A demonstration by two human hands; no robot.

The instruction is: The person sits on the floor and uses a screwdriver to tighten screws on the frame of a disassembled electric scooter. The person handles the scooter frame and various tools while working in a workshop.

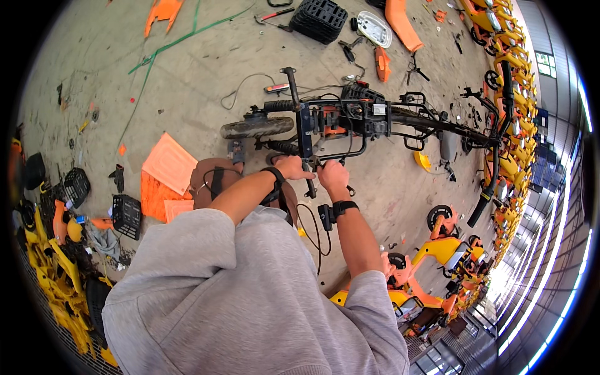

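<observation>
A stripped black electric scooter frame stands in front of me, its wheel at the left and its handlebar at the right. A black crossbar runs across the wheel end of the frame. My left hand is closed at the near end of this bar, fingers against it. Just to the right, my right hand makes a fist beside the same bar end. What sits inside the right fist is hidden by its fingers. A thin black cable hangs in a loop below the hands.
Orange panels lie left of my knee. Beyond the scooter are a black crate, a white oval tray and a red-handled tool. Yellow scooters crowd the right; yellow body parts pile up at lower left.
</observation>
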